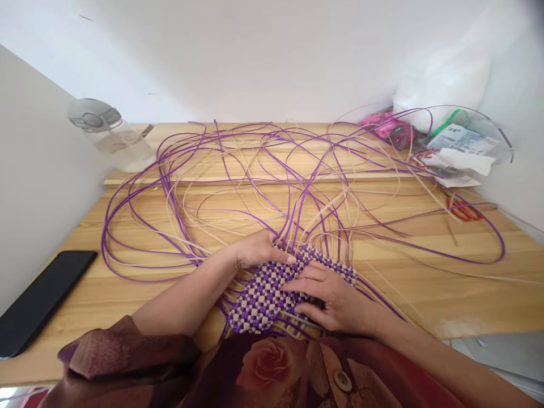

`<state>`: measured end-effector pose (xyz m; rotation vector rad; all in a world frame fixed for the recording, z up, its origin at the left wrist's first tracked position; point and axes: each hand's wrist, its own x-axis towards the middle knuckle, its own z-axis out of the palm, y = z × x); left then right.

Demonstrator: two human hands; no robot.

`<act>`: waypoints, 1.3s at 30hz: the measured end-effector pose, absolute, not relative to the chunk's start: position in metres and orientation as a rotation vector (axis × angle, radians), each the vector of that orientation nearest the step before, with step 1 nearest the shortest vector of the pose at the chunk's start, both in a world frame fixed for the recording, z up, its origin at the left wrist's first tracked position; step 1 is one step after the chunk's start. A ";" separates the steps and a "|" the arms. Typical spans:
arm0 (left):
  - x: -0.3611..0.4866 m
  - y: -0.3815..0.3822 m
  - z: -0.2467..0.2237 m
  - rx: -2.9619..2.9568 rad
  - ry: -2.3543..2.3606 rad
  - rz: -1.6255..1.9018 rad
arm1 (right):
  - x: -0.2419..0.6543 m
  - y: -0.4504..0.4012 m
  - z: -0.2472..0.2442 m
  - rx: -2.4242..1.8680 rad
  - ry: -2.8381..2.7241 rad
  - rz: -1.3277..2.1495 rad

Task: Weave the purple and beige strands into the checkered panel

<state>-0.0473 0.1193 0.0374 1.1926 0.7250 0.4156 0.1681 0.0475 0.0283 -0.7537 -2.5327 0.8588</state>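
A woven mat piece [260, 294] in purple and cream plastic strips lies at the table's front edge, close to my body. My left hand [261, 249] grips its upper edge, the thumb on top of the weave and the other fingers hidden behind the strips. On the piece's right part rests my right hand [325, 292], fingers bent over the checks and thumb by the lower edge. Something dark shows between that thumb and palm, too covered to name. Long loose purple strips [172, 209] and cream strips fan out from the weave in wide loops.
A clear bottle with a grey lid [117, 136] stands at the back left. A black phone [45, 303] lies at the left edge. Orange-handled scissors [464, 209] lie at right, below plastic packages [463, 141] and a pink bundle [389, 126]. A raised board [212, 170] runs along the wall.
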 end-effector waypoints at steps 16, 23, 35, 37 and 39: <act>-0.051 0.133 0.055 1.583 0.709 0.142 | 0.164 0.049 0.029 -0.723 -2.660 0.848; -0.036 0.104 0.036 1.115 0.937 0.558 | 0.164 0.052 0.029 -0.745 -2.600 0.912; -0.037 0.108 0.035 1.121 0.917 0.578 | 0.172 0.099 0.039 -0.970 -2.530 0.285; -0.038 0.109 0.033 1.126 0.902 0.573 | 0.172 0.111 0.048 -1.021 -2.634 0.167; -0.039 0.109 0.032 1.134 0.884 0.560 | 0.172 0.117 0.064 -1.096 -2.719 0.132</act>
